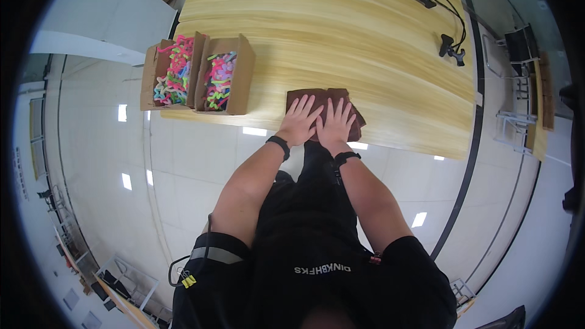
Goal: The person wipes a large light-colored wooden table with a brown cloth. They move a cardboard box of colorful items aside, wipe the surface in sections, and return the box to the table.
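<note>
A folded dark brown cloth [338, 94] lies at the near edge of the wooden table, its right side spread in uneven layers. My left hand [298, 122] rests flat on its left part with the fingers stretched out. Beside it, my right hand [334, 124] presses flat on the middle of the cloth, fingers apart. The two thumbs almost meet. Neither hand grips anything, and the palms hide much of the cloth. A dark band sits on each wrist.
Two open cardboard boxes [242, 79] stand side by side at the table's left, filled with colourful bendy strips. Black clip stands with a flexible cable [461, 24] lie at the far right. The wood-grain table [329, 42] stretches away from me.
</note>
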Available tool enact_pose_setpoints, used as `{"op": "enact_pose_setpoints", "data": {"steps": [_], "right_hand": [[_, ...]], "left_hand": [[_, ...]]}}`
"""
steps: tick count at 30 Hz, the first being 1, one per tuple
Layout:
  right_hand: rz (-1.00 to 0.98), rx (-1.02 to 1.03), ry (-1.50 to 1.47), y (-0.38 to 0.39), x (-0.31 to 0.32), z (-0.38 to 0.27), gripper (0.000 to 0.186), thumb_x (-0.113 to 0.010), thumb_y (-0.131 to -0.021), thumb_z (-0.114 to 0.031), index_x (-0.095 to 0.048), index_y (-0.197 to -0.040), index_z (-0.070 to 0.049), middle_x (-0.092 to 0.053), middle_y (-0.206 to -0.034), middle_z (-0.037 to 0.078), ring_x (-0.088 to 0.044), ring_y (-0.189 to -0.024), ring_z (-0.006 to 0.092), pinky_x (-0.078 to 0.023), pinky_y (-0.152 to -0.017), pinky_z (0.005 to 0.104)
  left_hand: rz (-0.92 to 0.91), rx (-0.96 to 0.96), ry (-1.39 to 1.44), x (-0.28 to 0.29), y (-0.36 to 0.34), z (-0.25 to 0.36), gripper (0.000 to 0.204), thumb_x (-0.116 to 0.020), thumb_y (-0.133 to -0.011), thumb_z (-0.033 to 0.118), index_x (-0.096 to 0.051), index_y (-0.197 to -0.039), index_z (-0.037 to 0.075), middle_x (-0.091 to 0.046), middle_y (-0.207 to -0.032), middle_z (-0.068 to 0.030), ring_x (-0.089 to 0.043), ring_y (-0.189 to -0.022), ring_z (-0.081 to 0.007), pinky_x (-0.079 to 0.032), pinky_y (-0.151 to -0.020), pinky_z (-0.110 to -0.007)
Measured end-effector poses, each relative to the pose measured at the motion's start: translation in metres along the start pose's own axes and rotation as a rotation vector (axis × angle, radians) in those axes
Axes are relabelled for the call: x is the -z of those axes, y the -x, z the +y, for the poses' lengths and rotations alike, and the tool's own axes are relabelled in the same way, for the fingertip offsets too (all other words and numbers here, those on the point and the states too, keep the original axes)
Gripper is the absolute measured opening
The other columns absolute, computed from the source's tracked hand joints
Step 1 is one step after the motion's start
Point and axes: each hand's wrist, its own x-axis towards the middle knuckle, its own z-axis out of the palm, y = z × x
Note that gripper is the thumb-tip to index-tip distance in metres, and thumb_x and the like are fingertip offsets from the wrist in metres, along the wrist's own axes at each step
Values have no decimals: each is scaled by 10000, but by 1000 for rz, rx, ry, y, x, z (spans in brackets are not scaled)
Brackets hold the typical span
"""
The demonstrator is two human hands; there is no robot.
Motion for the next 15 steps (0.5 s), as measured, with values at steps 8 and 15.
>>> {"op": "enact_pose_setpoints", "data": {"steps": [8, 15], "right_hand": [[-44, -25, 39, -61, 20, 7, 864, -539, -1046, -545, -189, -1765, -215, -79, -1832, 193, 26, -1676, 483, -20, -1297, 725], [-1, 14, 56, -197, 57, 20, 820, -529, -1054, -522, -248, -1748, -186, -117, -1823, 201, 15, -1676, 482, -24, -1296, 727]], "left_hand": [[23, -5, -12, 18, -63, -20, 717, -659, -1007, 422, -472, -1653, 173, -294, -1760, -247, -267, -1622, -469, -206, -1327, -597], [77, -10, -1, 45, -189, -70, 689, -654, -1013, 409, -495, -1635, 158, -338, -1741, -240, -287, -1613, -467, -227, -1318, -596]]}}
